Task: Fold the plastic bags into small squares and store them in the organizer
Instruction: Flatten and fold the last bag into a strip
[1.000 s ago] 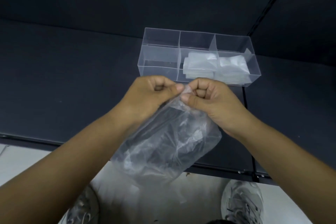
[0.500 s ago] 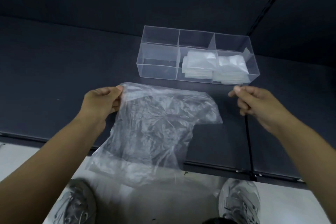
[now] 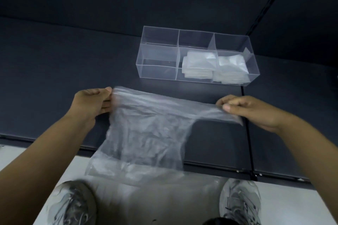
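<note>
Over the table (image 3: 54, 60) edge — left hand (image 3: 91, 104), right hand (image 3: 250, 109) pinch plastic bag (image 3: 150, 133) taut.

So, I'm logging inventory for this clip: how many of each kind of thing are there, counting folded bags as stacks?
Unfolded plastic bag, pinched by left hand and right hand: 1
Stacks of folded bags: 2, middle stack and right stack
Clear organizer: 1
Shoes: 2, left shoe, right shoe
Total: 6

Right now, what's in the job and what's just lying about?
In the job: crumpled clear plastic bag, pinched by left hand and right hand; clear acrylic three-compartment organizer; stacks of folded clear bags in its middle and right compartments.
Just there: dark grey table; grey sneakers.
</note>
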Demonstrator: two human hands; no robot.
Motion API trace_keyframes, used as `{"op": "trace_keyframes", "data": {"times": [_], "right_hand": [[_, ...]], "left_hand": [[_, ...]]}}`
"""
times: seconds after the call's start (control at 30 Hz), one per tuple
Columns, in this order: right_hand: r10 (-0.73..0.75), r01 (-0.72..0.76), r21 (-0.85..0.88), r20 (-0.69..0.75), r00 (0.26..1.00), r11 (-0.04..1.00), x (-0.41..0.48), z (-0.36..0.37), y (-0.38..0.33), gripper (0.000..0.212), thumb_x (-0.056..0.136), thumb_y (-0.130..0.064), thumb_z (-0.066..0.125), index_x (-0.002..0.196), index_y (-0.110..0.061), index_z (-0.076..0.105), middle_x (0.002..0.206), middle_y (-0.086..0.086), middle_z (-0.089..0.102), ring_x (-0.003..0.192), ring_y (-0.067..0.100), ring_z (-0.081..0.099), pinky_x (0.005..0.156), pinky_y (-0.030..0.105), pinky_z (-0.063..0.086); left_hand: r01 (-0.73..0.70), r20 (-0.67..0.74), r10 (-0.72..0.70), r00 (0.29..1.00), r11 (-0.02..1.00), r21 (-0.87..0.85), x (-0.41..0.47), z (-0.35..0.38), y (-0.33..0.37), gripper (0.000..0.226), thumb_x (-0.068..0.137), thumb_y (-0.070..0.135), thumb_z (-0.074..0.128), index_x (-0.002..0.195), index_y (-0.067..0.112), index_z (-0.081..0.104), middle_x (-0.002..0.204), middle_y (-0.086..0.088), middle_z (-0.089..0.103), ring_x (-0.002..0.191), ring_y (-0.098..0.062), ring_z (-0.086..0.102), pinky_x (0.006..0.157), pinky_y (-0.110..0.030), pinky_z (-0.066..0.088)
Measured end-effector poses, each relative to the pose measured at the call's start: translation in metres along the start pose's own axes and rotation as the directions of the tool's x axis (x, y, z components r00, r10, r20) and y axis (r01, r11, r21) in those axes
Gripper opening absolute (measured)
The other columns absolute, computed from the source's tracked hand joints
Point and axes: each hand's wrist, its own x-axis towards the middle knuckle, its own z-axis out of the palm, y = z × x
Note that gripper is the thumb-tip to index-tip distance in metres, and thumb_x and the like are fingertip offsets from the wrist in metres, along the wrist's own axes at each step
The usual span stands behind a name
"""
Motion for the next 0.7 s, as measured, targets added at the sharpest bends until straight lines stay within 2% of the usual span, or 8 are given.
{"op": "trace_keyframes", "data": {"times": [0.07,0.17,0.27,0.4,0.47,0.53,0.6,0.7], "right_hand": [[0.01,-0.009,0.007,-0.091,0.996,1.0,-0.005,-0.01,0.005,0.062,0.074,-0.054,0.057,0.089,0.005,0.067,0.097,-0.002,0.069,0.099,0.007,0.063,0.089,0.02,0.04],[0.016,-0.018,-0.007,-0.217,0.976,1.0,-0.008,-0.017,0.008,0.047,0.074,-0.052,0.055,0.084,-0.008,0.071,0.081,0.004,0.066,0.089,0.012,0.061,0.078,0.022,0.043],[0.021,-0.036,-0.093,-0.166,0.986,0.995,-0.011,-0.018,0.006,0.042,0.072,-0.057,0.057,0.077,-0.018,0.07,0.089,-0.005,0.071,0.092,0.009,0.061,0.08,0.023,0.044],[0.068,-0.108,-0.341,-0.127,0.99,0.934,-0.019,-0.009,0.014,0.036,0.063,-0.06,0.072,0.09,-0.037,0.067,0.098,-0.014,0.061,0.09,-0.003,0.055,0.079,0.016,0.04],[0.047,-0.118,-0.49,-0.155,0.987,0.864,-0.022,0.006,0.025,0.037,0.064,-0.051,0.08,0.093,-0.041,0.059,0.102,-0.018,0.048,0.093,-0.006,0.047,0.076,0.012,0.037],[-0.031,-0.116,-0.55,-0.25,0.968,0.827,-0.025,0.021,0.037,0.038,0.066,-0.04,0.083,0.09,-0.04,0.054,0.1,-0.019,0.043,0.093,-0.002,0.043,0.08,0.016,0.036],[-0.1,-0.128,-0.539,-0.373,0.923,0.833,-0.028,0.025,0.048,0.031,0.069,-0.034,0.083,0.083,-0.034,0.056,0.096,-0.016,0.043,0.092,0.005,0.043,0.081,0.02,0.036],[-0.084,-0.139,-0.432,-0.458,0.885,0.891,-0.032,0.015,0.058,0.02,0.072,-0.028,0.082,0.067,-0.027,0.062,0.092,-0.011,0.049,0.088,0.006,0.048,0.074,0.01,0.035]], "left_hand": [[0.015,0.042,-0.016,0.999,1.0,0.023,0.003,-0.004,0.001,0.018,0.097,0.02,0.056,0.085,0.009,0.064,0.083,-0.007,0.069,0.061,-0.009,0.069,0.055,-0.016,0.056],[0.013,0.102,-0.021,0.995,0.997,0.076,0.003,-0.008,0.004,0.021,0.099,0.023,0.051,0.087,0.01,0.062,0.089,-0.009,0.069,0.066,-0.011,0.069,0.064,-0.021,0.056],[-0.041,0.145,0.009,0.989,0.975,0.219,-0.002,-0.001,0.008,0.029,0.097,0.038,0.052,0.091,0.011,0.064,0.087,-0.004,0.072,0.065,-0.013,0.069,0.066,-0.026,0.051],[-0.195,0.223,0.097,0.97,0.857,0.476,-0.012,0.027,-0.003,0.05,0.084,0.053,0.062,0.078,0.004,0.069,0.069,0.004,0.07,0.059,-0.013,0.057,0.06,-0.024,0.044],[-0.222,0.234,0.122,0.964,0.857,0.465,-0.012,0.038,-0.01,0.044,0.08,0.046,0.072,0.071,0.002,0.069,0.061,0.007,0.067,0.057,-0.006,0.059,0.059,-0.02,0.043],[-0.223,0.203,0.15,0.968,0.885,0.409,-0.008,0.042,-0.014,0.031,0.081,0.036,0.074,0.069,0.008,0.071,0.057,0.009,0.066,0.053,0.001,0.059,0.054,-0.015,0.043],[-0.236,0.161,0.187,0.969,0.896,0.375,-0.005,0.042,-0.016,0.031,0.084,0.034,0.071,0.07,0.006,0.07,0.054,0.009,0.065,0.046,0.002,0.054,0.054,-0.018,0.043],[-0.222,0.123,0.191,0.974,0.918,0.328,-0.001,0.037,-0.018,0.032,0.088,0.032,0.068,0.069,0.006,0.068,0.053,0.006,0.065,0.04,0.003,0.049,0.051,-0.018,0.043]]}}
